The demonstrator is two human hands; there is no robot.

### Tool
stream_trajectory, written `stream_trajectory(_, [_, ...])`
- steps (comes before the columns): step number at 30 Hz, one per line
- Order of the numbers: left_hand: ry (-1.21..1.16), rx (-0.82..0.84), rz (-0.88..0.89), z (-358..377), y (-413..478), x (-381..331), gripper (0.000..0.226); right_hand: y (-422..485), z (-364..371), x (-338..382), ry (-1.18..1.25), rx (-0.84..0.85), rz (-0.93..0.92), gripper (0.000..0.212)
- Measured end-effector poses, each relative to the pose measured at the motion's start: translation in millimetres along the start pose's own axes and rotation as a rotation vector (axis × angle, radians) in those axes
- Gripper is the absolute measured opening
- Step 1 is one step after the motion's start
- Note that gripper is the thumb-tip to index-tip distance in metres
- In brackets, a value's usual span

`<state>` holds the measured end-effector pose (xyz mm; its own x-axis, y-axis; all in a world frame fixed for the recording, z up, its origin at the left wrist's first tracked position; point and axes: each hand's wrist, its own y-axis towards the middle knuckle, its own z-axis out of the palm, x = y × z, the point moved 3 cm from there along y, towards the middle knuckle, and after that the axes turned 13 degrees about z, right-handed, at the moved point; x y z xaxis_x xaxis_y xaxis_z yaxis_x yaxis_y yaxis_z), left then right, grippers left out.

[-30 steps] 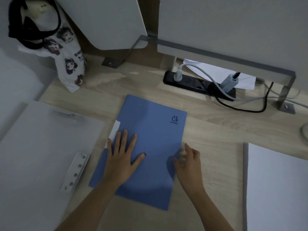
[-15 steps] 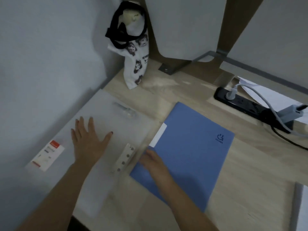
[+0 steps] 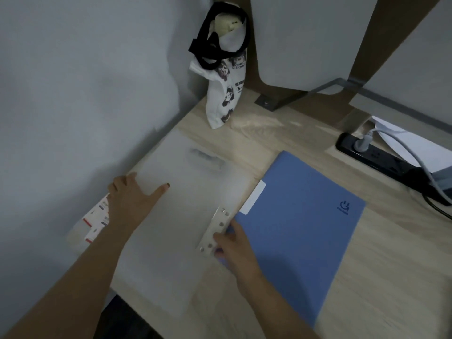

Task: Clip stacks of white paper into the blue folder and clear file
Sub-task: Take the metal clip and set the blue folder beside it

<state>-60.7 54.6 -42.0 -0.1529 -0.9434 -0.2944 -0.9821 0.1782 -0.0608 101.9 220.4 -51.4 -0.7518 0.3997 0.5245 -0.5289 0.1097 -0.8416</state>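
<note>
My left hand [image 3: 132, 199] is at the tabletop's [image 3: 391, 277] left edge, thumb spread, fingers bent at the clear file's [image 3: 181, 241] rim; I cannot tell if they grip. The right hand [image 3: 236, 248] curls its fingers on the file's clip [image 3: 216, 230], pinch unclear, just beside the blue folder [image 3: 300, 231] mid-tabletop. The file lies near the front edge; tugging hard could slide it off

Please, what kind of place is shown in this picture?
Probably a study or office desk in a wall corner: a wooden desktop, a black power strip with a plug in it, and a blue folder beside a clear file.
</note>
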Motion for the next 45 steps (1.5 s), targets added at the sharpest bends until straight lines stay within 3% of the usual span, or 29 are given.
stream_trajectory(9, [-0.316,0.161,-0.094,-17,-10,-27,0.073,-30,-17,8,0.250,0.181,-0.124,0.030])
stream_trajectory(15, [-0.556,0.194,0.089,-15,-39,-114,0.048,-62,-128,6,0.300,0.003,-0.213,0.026])
stream_trajectory(21, [-0.768,0.371,0.212,31,-94,-225,0.033,-111,-239,-35,0.402,-0.417,-0.237,0.024])
stream_trajectory(25, [-0.764,0.490,0.243,70,-137,-270,0.024,-138,-280,-67,0.401,-0.624,-0.208,0.005])
stream_trajectory(30, [-0.660,0.573,0.232,110,-172,-285,0.027,-144,-302,-96,0.307,-0.744,-0.103,0.038])
stream_trajectory(34, [-0.439,0.468,0.392,127,-184,-282,0.057,-146,-299,-99,0.312,-0.726,-0.105,0.033])
stream_trajectory(36, [-0.420,0.462,0.431,124,-185,-280,0.065,-147,-298,-100,0.257,-0.748,-0.099,0.045])
stream_trajectory(40, [-0.688,0.700,0.366,116,-175,-276,0.074,-172,-294,-91,0.263,-0.731,-0.172,0.041])
stream_trajectory(43, [-0.816,0.892,0.291,95,-165,-277,0.068,-194,-277,-63,0.556,-0.438,-0.307,0.036])
stream_trajectory(45, [-0.853,1.006,0.270,75,-155,-273,0.080,-205,-252,-35,0.600,-0.226,-0.367,0.036])
